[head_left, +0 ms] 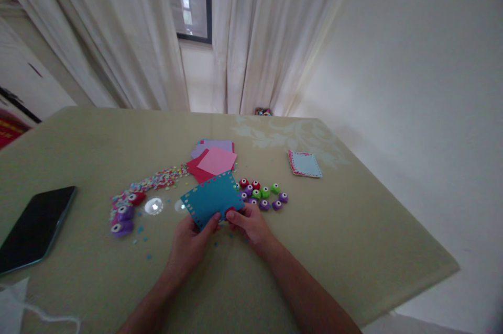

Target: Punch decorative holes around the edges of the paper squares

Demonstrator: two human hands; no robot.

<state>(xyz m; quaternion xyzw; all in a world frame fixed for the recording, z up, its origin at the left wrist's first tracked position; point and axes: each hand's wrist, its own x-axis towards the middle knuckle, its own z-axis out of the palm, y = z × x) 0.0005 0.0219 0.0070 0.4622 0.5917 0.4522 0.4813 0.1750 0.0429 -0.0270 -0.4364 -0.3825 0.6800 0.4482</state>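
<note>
A blue card (214, 199) with small holes along several edges is tilted up in front of me. My left hand (193, 237) grips its lower left part, thumb on the front face. At the lower right edge, my right hand (253, 226) is closed on a small red paper punch (229, 212), mostly hidden by the fingers. Behind the card lie several small round punches (264, 204) in purple, green and red, each with an eye. Beyond it is a pile of pink, red and lilac paper squares (218, 160).
Punched paper bits (157, 181) form a band at the left, near purple punches (124, 220) and a clear round disc (153, 206). A dark tablet (37, 224) lies far left. A stack of hole-edged cards (306, 164) sits at the right on the table (346, 229).
</note>
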